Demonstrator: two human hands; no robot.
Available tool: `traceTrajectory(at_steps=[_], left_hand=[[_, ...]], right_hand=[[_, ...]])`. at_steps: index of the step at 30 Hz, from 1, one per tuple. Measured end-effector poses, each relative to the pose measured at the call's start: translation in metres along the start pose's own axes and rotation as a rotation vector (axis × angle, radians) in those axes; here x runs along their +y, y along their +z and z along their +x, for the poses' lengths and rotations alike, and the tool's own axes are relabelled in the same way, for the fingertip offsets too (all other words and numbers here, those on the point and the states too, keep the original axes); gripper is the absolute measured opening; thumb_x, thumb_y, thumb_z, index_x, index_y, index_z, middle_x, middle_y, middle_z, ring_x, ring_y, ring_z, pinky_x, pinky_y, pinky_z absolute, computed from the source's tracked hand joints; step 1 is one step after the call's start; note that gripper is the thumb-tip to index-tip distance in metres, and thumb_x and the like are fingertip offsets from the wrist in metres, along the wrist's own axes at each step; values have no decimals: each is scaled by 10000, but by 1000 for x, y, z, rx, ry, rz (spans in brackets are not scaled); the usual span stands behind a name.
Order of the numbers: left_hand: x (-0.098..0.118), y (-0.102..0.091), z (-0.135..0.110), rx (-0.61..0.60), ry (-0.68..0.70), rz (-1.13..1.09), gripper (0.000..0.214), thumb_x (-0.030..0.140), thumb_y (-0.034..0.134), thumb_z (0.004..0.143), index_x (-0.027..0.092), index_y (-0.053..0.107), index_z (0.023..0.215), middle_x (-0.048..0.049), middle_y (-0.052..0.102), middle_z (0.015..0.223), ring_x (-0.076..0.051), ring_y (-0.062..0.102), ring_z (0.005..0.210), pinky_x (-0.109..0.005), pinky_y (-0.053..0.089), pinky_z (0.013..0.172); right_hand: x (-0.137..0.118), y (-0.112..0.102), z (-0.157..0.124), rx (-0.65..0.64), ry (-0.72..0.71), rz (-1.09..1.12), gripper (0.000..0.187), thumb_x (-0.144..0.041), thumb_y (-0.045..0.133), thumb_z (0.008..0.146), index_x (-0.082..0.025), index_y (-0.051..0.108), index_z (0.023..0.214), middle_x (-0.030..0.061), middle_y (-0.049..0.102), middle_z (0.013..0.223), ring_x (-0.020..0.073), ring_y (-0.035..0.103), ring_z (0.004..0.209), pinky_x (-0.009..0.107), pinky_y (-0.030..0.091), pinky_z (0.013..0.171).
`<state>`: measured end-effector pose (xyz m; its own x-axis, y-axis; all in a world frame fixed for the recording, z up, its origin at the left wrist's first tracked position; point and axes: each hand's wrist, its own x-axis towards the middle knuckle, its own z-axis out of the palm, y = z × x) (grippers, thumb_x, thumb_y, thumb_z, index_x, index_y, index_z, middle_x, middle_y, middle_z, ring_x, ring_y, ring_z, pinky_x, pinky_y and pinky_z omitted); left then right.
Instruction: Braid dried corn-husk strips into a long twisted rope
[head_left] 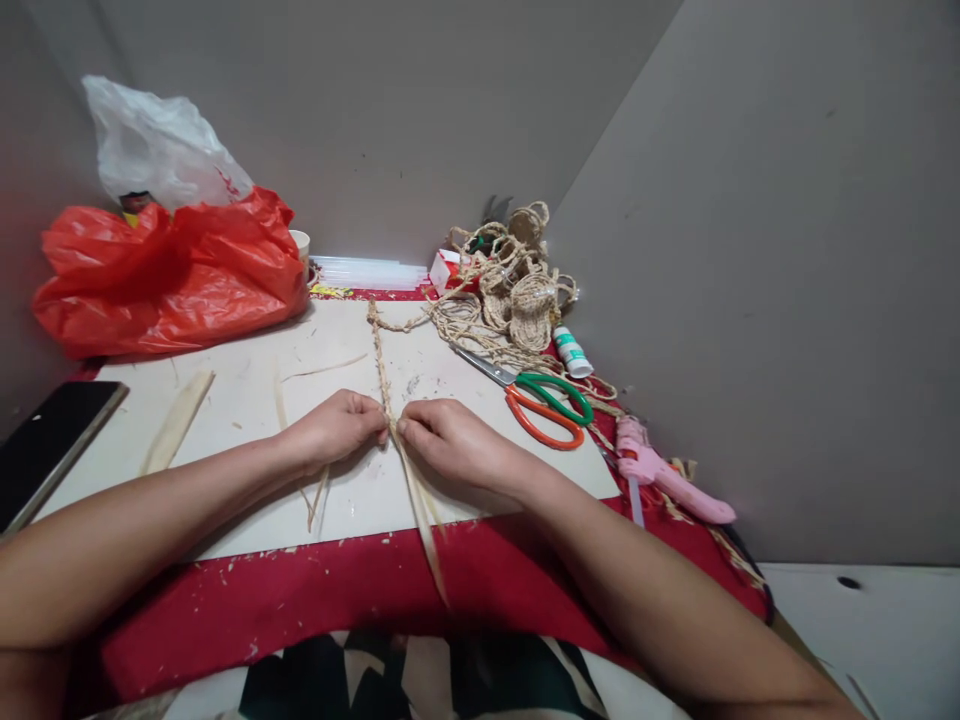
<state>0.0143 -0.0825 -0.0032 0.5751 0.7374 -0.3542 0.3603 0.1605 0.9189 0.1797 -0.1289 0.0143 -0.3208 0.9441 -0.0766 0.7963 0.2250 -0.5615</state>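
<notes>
My left hand (335, 428) and my right hand (448, 437) meet at the middle of a white board (247, 400), both pinched closed on a thin braided straw cord (381, 365). The braid runs away from my fingers toward the far edge of the board. Loose pale straw strips (424, 520) trail from the pinch toward me, over the red cloth (337, 590). Another thin strip hangs below my left hand.
A red plastic bag (169, 275) and a white bag (157, 150) sit at the far left. A dark phone (49, 440) lies at the left. Green-and-orange scissors (544, 405), a pink glue gun (664, 470), a small bottle (572, 352) and a straw cord pile (510, 285) lie to the right.
</notes>
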Motion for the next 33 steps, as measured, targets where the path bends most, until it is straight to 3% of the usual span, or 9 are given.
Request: traceTrajectory(at_steps=[4,11,14,18,20,23,24,28,33], left_hand=[[0,3,-2,27,6,-33,214,214,473,750,159,494,544,81,294,368,-43,196,355,-226,136,407],[0,7,-6,8,-8,-108,328,286,514,774,179,365,501,82,279,380,-36,185,355,-231,109,394],[0,7,-8,6,-2,-121,281,263,548,766,162,422,537,86,303,382,-27,192,355,-225,113,396],[0,3,-7,-32,-27,-157,224,279,537,789,159,482,608,90,298,377,-34,186,335,-239,95,381],[-1,1,-6,-64,-15,-182,244,289,529,801,167,461,601,87,300,381,-36,197,330,-240,95,379],[-1,0,-5,-113,-1,-214,266,304,531,810,175,435,597,87,291,390,-36,203,335,-230,104,383],[-1,-1,-5,-123,-1,-222,267,311,533,811,175,437,602,89,284,394,-36,196,340,-227,108,385],[1,0,-4,-140,1,-246,268,332,546,807,173,453,612,95,255,407,-37,158,361,-218,117,390],[-1,-1,-5,-150,11,-258,220,323,577,780,167,503,643,95,254,410,-38,168,364,-225,114,396]], right_hand=[[-9,6,-5,-30,-14,29,304,-267,375,889,-144,571,692,51,601,667,116,469,589,237,289,561],[-24,17,-13,-59,16,-263,280,-225,355,866,-137,616,812,102,641,715,154,496,576,283,262,562],[-32,12,-22,-247,-101,-242,258,-207,387,852,-138,614,750,91,636,703,141,480,570,275,280,564],[-32,-11,-32,-493,-339,35,266,-234,440,863,-153,566,643,17,564,602,101,425,537,236,305,554],[-23,-21,-28,-304,-240,215,315,-290,415,889,-157,538,631,-4,510,548,95,410,514,224,310,535],[-3,-21,-11,184,-21,332,311,-350,412,893,-158,539,683,4,521,588,109,437,568,226,331,561],[3,-17,-5,237,-3,354,291,-359,431,884,-155,552,714,14,547,632,116,459,607,228,345,586],[15,3,13,-33,-19,578,343,-418,434,877,-148,538,692,4,531,620,100,460,582,218,361,574],[20,11,15,-280,111,832,408,-545,475,829,-166,477,679,-86,312,457,49,225,374,197,172,366]])
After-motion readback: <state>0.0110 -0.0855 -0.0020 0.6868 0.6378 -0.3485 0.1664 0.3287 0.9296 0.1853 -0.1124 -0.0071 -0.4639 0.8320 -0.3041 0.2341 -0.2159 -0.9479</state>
